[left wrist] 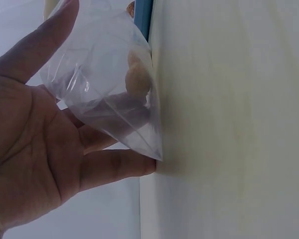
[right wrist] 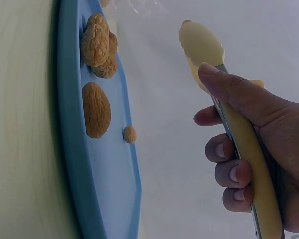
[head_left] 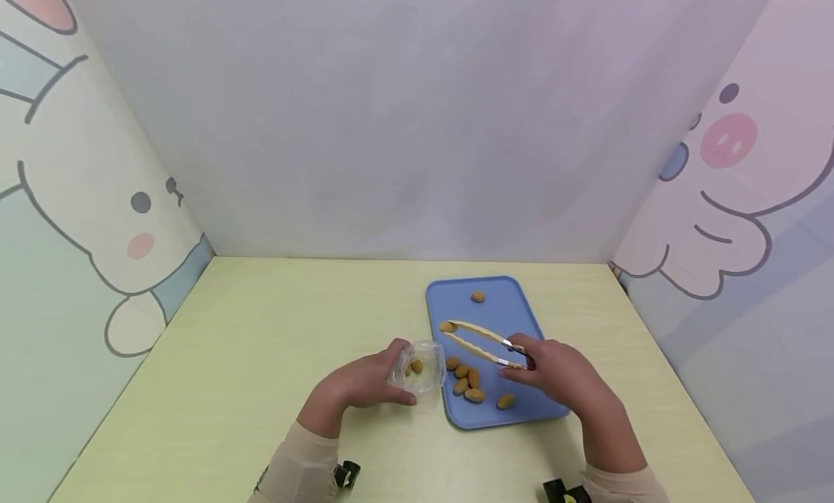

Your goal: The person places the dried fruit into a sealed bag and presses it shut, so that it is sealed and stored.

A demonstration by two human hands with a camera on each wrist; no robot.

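The bench (head_left: 260,329) is backed by a pale wall (head_left: 404,127) and flanked by cartoon-printed panels (head_left: 736,228). Toward its right edge a blue tray (head_left: 508,311) is set, partly hidden by the right hand (head_left: 565,373). Tongs (head_left: 481,331) are gripped in that hand, a nut (head_left: 447,327) pinched at their tips near the tray's left edge. Loose nuts (head_left: 474,395) are spread on the tray (a lone nut (head_left: 478,297) is seen by the far edge). Beside the left edge, a clear bag (head_left: 433,376) with at least two nuts (head_left: 417,366) in it is held by the left hand (head_left: 368,378).
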